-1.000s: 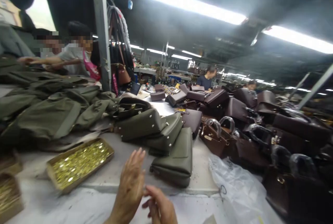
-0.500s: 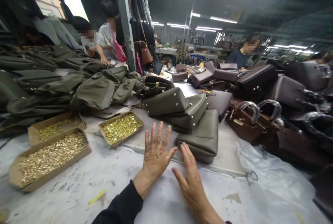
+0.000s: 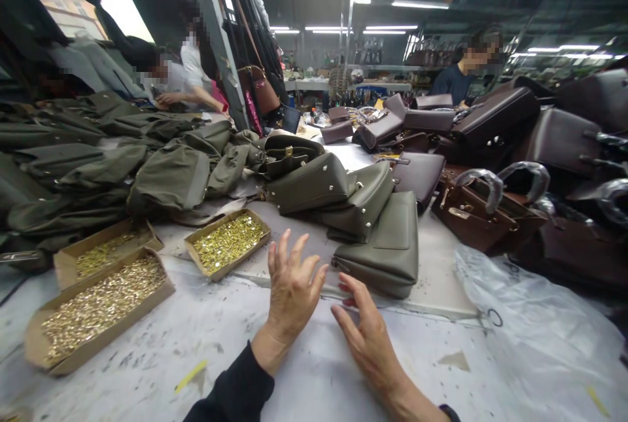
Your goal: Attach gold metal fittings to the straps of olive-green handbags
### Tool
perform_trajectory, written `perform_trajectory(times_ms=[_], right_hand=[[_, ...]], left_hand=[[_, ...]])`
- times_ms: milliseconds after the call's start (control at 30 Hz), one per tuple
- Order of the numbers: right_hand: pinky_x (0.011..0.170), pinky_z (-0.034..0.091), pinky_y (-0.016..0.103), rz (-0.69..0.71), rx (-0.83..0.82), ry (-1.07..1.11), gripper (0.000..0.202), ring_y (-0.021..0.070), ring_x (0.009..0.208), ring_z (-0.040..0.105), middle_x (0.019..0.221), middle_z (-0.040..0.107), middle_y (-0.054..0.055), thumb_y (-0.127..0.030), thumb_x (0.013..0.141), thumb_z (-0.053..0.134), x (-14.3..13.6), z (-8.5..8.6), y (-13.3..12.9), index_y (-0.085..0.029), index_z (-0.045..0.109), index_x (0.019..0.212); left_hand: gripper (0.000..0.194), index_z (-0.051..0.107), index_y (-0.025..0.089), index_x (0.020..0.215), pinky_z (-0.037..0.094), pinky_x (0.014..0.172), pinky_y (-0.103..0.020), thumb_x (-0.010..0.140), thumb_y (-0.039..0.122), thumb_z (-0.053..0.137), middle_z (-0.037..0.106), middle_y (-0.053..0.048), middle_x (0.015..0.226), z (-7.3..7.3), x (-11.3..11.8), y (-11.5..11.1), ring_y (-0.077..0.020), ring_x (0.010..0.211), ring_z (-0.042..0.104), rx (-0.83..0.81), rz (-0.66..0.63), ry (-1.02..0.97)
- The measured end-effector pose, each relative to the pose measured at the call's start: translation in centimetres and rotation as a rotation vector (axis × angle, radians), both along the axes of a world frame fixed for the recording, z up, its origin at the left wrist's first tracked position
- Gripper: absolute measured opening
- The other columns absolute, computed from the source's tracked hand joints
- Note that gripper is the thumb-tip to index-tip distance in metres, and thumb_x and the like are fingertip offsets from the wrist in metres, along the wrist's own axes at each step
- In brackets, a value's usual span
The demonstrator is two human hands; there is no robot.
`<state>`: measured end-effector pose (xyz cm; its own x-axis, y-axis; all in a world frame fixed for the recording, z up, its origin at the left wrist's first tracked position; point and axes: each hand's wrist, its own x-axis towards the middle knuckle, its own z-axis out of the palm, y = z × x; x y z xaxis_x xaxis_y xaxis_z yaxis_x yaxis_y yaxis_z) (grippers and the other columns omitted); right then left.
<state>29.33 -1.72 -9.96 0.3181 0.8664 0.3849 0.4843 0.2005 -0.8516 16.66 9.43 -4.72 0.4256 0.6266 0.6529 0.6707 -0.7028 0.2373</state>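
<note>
My left hand [image 3: 293, 284] is raised over the table with its fingers apart and slightly bent, holding nothing. Close to its right, my right hand [image 3: 366, 330] is open too, its thumb apart from the curled fingers. Just beyond both hands lies an olive green handbag [image 3: 385, 252], the nearest of a small stack. Behind it rest another olive bag [image 3: 366, 203] and one with metal studs on its base [image 3: 314, 183]. Left of my left hand stands a cardboard tray of gold-coloured metal pieces [image 3: 228, 243]. Neither hand appears to touch a bag.
Two more cardboard trays, one with small gold-coloured pieces [image 3: 105, 304] and one partly filled [image 3: 105, 253], stand at the left. Olive bag pieces [image 3: 169, 176] are heaped behind them. Brown handbags [image 3: 483, 209] and clear plastic [image 3: 544, 324] occupy the right. Several people work beyond.
My fingers have bent a little from a flatter, straighter pose, and the right hand has drawn back from the nearest olive bag. The view has shifted slightly.
</note>
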Motion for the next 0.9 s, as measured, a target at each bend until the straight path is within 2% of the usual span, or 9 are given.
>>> perform_trajectory(times_ms=[133,233,367,467,533,633,767,833,900], right_hand=[[0.088,0.06,0.031,0.033,-0.013,0.059,0.041,0.0203,0.11,0.066,0.131,0.062,0.012,-0.033,0.101,0.054,-0.2,0.6,-0.1,-0.023,0.049,0.141],[0.083,0.06,0.029,0.059,-0.029,0.075,0.04,0.0193,0.106,0.067,0.128,0.064,0.012,-0.03,0.101,0.053,-0.3,0.8,-0.3,-0.023,0.05,0.14],[0.078,0.059,0.028,0.079,-0.051,0.099,0.038,0.0181,0.099,0.068,0.127,0.064,0.011,-0.03,0.1,0.052,-0.3,1.0,-0.5,-0.023,0.052,0.138],[0.077,0.059,0.028,0.088,-0.067,0.107,0.037,0.0178,0.096,0.069,0.125,0.064,0.011,-0.03,0.1,0.052,-0.3,1.2,-0.6,-0.023,0.054,0.136],[0.077,0.059,0.028,0.097,-0.071,0.106,0.036,0.0174,0.095,0.069,0.124,0.065,0.01,-0.03,0.1,0.053,-0.3,1.3,-0.7,-0.024,0.054,0.135],[0.076,0.058,0.027,0.108,-0.071,0.107,0.035,0.0163,0.094,0.069,0.122,0.066,0.008,-0.029,0.1,0.054,-0.2,1.2,-0.7,-0.026,0.054,0.135],[0.075,0.058,0.027,0.123,-0.08,0.106,0.035,0.016,0.091,0.069,0.122,0.066,0.007,-0.027,0.1,0.054,-0.2,1.1,-0.8,-0.026,0.053,0.135],[0.074,0.058,0.027,0.132,-0.084,0.109,0.035,0.016,0.09,0.068,0.121,0.066,0.007,-0.026,0.1,0.053,-0.3,1.1,-0.7,-0.026,0.053,0.135],[0.073,0.058,0.026,0.138,-0.085,0.111,0.034,0.0156,0.089,0.068,0.12,0.066,0.007,-0.026,0.1,0.053,-0.3,1.0,-0.7,-0.025,0.054,0.134]], left_hand=[[0.023,0.071,0.019,0.08,0.022,0.121,-0.064,0.098,0.026,0.057,0.068,-0.008,0.127,0.0,-0.1,0.2,-0.0361,0.142,0.04,-0.036,-0.08,-0.007],[0.026,0.069,0.018,0.082,0.028,0.12,-0.059,0.1,0.024,0.051,0.072,-0.007,0.115,-0.5,-0.1,0.7,-0.0312,0.134,0.05,-0.135,-0.144,-0.096],[0.031,0.067,0.021,0.122,0.038,0.117,-0.049,0.102,0.038,0.049,0.063,-0.009,0.136,-1.4,0.0,1.0,-0.0278,0.134,0.051,-0.518,-0.236,-0.402],[0.061,0.038,0.027,0.153,0.036,0.119,-0.05,0.1,0.056,0.047,0.04,-0.01,0.159,-2.2,0.3,0.9,-0.0295,0.144,0.042,-0.871,-0.353,-0.664],[0.069,0.025,0.031,0.158,0.03,0.121,-0.052,0.099,0.064,0.039,0.029,-0.008,0.165,-2.7,0.5,0.8,-0.0297,0.15,0.031,-1.007,-0.442,-0.789],[0.068,0.025,0.033,0.158,0.023,0.124,-0.053,0.1,0.068,0.03,0.025,-0.005,0.166,-3.0,0.6,0.5,-0.0281,0.154,0.022,-1.092,-0.508,-0.88],[0.052,0.051,0.027,0.146,0.027,0.124,-0.05,0.102,0.052,0.04,0.041,-0.007,0.158,-2.5,0.7,0.4,-0.0281,0.151,0.029,-1.048,-0.46,-0.868],[0.042,0.061,0.025,0.134,0.03,0.122,-0.046,0.094,0.03,0.054,0.049,-0.006,0.152,-2.1,0.6,0.5,-0.0273,0.148,0.034,-0.98,-0.408,-0.856],[0.047,0.067,0.024,0.125,0.034,0.12,-0.043,0.08,0.014,0.056,0.052,-0.005,0.148,-1.8,0.5,0.5,-0.0263,0.145,0.039,-0.915,-0.374,-0.858]])
